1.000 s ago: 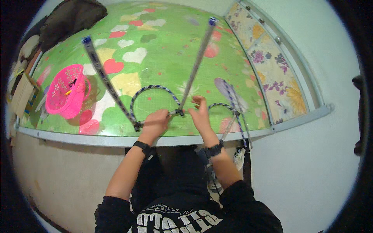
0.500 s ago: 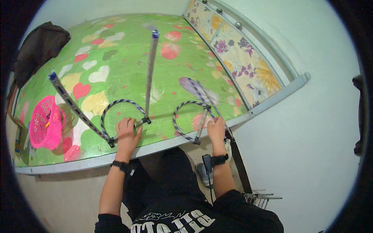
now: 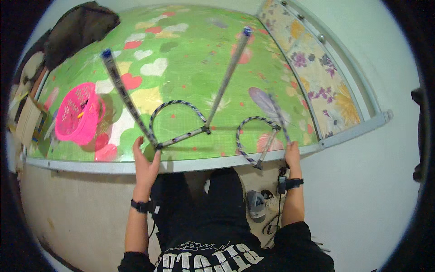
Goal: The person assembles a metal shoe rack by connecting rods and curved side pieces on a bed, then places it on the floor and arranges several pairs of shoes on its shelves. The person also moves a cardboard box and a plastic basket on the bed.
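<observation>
A frame of striped tubes stands on the bed, with a curved tube [image 3: 179, 102], a straight crossbar [image 3: 183, 137] and two long poles, a left pole [image 3: 124, 90] and a right pole [image 3: 230, 75], both tipped in blue. Beside its left black corner joint [image 3: 157, 146], my left hand [image 3: 145, 167] has thumb and fingers spread; whether it touches the joint is unclear. My right hand [image 3: 293, 156] is closed around a striped tube [image 3: 282, 119]. This tube belongs to a second piece with a curved tube [image 3: 239, 136] and a short crossbar [image 3: 269, 146].
A pink perforated basket [image 3: 74, 115] with small items inside sits at the left on the green heart-patterned bed cover [image 3: 190, 59]. Dark fabric [image 3: 81, 31] lies at the back left. A grey metal edge [image 3: 90, 166] runs along the front, and a floral headboard [image 3: 317, 72] rises right.
My left hand has let go of the first frame's crossbar and opened near its left joint. My right hand has moved right with the second piece. The view has shifted.
</observation>
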Demonstrator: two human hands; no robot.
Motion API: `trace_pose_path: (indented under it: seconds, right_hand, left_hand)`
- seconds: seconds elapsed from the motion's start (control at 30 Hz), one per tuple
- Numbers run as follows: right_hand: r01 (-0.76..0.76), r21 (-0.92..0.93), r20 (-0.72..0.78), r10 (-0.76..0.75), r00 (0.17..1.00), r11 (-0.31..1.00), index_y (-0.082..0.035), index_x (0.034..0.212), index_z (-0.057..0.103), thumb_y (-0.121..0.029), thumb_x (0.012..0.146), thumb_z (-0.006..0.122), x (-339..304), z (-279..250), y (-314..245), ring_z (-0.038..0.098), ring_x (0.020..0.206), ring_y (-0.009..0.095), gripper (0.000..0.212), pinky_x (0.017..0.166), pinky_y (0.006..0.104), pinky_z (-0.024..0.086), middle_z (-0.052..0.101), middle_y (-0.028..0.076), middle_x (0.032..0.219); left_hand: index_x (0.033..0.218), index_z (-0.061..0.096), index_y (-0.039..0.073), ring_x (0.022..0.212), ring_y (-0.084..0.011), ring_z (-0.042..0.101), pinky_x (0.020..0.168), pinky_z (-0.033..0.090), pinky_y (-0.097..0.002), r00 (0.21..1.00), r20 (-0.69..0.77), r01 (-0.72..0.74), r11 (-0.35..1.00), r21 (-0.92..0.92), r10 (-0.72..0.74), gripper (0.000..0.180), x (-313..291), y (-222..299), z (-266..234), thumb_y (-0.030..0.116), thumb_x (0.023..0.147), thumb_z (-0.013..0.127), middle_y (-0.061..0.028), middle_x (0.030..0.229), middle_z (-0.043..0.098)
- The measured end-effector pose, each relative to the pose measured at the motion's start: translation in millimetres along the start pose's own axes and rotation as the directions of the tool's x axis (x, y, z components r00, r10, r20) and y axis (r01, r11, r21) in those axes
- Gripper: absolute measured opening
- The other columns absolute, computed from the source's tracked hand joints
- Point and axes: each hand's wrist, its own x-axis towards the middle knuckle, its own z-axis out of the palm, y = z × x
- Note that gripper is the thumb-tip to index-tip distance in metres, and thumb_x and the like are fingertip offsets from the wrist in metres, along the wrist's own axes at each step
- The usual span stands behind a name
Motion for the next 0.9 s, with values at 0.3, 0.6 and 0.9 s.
trace_pose_path:
  seconds: [0.3,0.6,0.9]
  right_hand:
    - [0.053,0.964,-0.126,0.272,0.954,0.259,-0.008,0.105,0.055,-0.022,0.104,0.055,-41,-94,-173,0.045,0.066,0.013,0.013,0.061,0.0302,0.042,0.048,0.0,0.078]
    - [-0.237,0.949,0.131,-0.426,0.895,-0.207,-0.014,0.073,0.034,-0.035,0.109,0.041,-106,-49,-386,0.026,0.052,0.01,0.042,0.049,0.0271,0.023,0.028,-0.003,0.061]
    - [-0.282,0.959,0.193,-0.714,0.673,-0.006,-0.013,0.065,0.031,-0.038,0.109,0.04,-120,80,-453,0.024,0.049,0.011,0.052,0.047,0.0287,0.021,0.028,-0.002,0.056]
  left_hand:
    - [0.125,0.059,0.005,0.121,-0.0375,0.052,0.103,0.04,-0.0457,0.954,0.232,-0.231,0.958,0.171,0.189,0.049,20,-38,5,0.014,0.081,0.077,-0.0162,0.123,0.06]
    - [0.126,0.06,0.006,0.121,-0.0368,0.051,0.103,0.04,-0.0455,0.947,0.254,-0.245,0.954,0.174,0.197,0.052,15,-30,1,0.017,0.079,0.078,-0.0144,0.12,0.061]
    - [0.125,0.055,0.005,0.12,-0.0377,0.05,0.103,0.039,-0.0473,0.932,0.275,-0.285,0.946,0.151,0.237,0.049,16,-31,-4,0.018,0.083,0.074,-0.0162,0.118,0.06]
